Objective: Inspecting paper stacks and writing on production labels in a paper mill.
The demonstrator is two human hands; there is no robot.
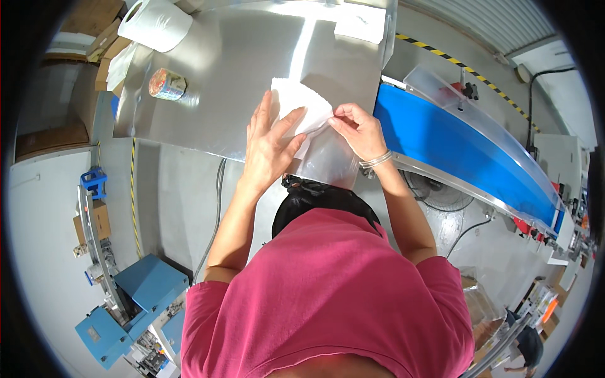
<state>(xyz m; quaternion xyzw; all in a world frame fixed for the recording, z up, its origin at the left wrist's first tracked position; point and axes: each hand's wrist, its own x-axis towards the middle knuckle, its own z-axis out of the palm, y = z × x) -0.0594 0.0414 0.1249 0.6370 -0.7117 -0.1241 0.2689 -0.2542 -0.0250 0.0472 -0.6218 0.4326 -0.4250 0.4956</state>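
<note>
A white paper sheet (299, 96), soft like a paper towel and with a ragged upper edge, lies on the steel table (233, 57) near its front edge. Spread over its left part is my left hand (271, 140), fingers apart and pressing the paper down. My right hand (358, 129) pinches the sheet's right corner between thumb and fingers. Beneath my palms, the sheet's lower part is partly hidden. To the far left on the table rests a small roll with a colourful label (167, 85).
A large white paper roll (157, 25) stands at the table's back left; a white sheet (360, 24) lies at the back right. A blue conveyor belt (454, 138) adjoins the table's right side, with a floor fan (438, 189) below. Another person (529, 343) is at the lower right.
</note>
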